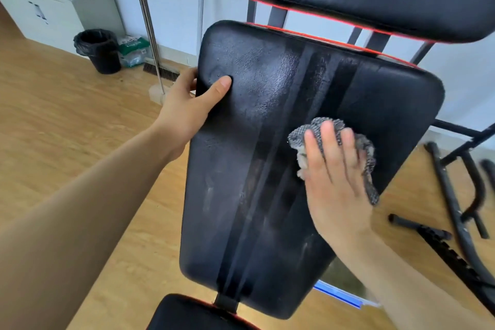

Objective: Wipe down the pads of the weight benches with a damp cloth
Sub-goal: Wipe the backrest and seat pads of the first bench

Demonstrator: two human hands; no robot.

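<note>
Cloth (368, 166) is pressed on the right half of the back pad (254, 169) under the flat, straight-fingered right hand (337, 182); the pad's left edge is clamped by the left hand (187, 112). Patches under that grip could be left unwiped.

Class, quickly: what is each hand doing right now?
Left hand: grips the left edge of the back pad.
Right hand: open, pressing the cloth flat.
</note>
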